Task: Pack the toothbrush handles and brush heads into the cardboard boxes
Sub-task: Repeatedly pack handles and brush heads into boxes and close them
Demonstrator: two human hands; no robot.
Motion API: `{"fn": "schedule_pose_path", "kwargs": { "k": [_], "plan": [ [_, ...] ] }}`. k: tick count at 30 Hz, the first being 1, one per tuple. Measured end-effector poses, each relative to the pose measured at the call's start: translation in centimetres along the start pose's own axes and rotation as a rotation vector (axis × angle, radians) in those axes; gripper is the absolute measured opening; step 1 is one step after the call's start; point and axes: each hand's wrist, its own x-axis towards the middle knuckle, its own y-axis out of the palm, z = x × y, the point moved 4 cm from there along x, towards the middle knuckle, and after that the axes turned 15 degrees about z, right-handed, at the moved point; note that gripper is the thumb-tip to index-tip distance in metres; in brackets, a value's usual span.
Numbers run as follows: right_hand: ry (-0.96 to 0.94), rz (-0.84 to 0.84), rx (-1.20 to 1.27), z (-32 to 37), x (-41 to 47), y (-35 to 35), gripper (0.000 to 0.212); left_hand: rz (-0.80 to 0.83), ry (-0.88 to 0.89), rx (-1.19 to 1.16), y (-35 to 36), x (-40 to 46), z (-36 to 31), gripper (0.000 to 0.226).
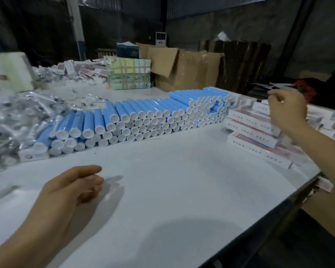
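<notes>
Blue toothbrush handles with white end caps lie stacked in a long row across the white table. Brush heads in clear plastic bags are heaped at the left. Flat white cardboard boxes with red print are stacked at the right. My right hand hovers above that stack, fingers curled; motion blur hides whether it pinches anything. My left hand floats low over the bare table near me, fingers loosely apart and holding nothing.
A small white box lies at the left end of the handle row. Large brown cartons and a taped package stand at the back. The table's right edge runs diagonally, with a carton below it.
</notes>
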Motion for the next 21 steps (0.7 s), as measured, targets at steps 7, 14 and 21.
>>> {"fn": "schedule_pose_path", "kwargs": {
  "k": [7, 14, 21],
  "plan": [
    [-0.594, 0.286, 0.391, 19.6, -11.1, 7.2, 0.019, 0.072, -0.001, 0.259, 1.4, -1.6, -1.0, 0.017],
    [-0.780, 0.751, 0.186, 24.5, -20.9, 16.9, 0.013, 0.121, -0.004, 0.136, 1.6, -1.6, -1.3, 0.017],
    [-0.854, 0.844, 0.106, 24.5, -21.5, 17.6, 0.044, 0.148, -0.011, 0.335, 1.2, -1.7, -0.5, 0.009]
  ]
}}
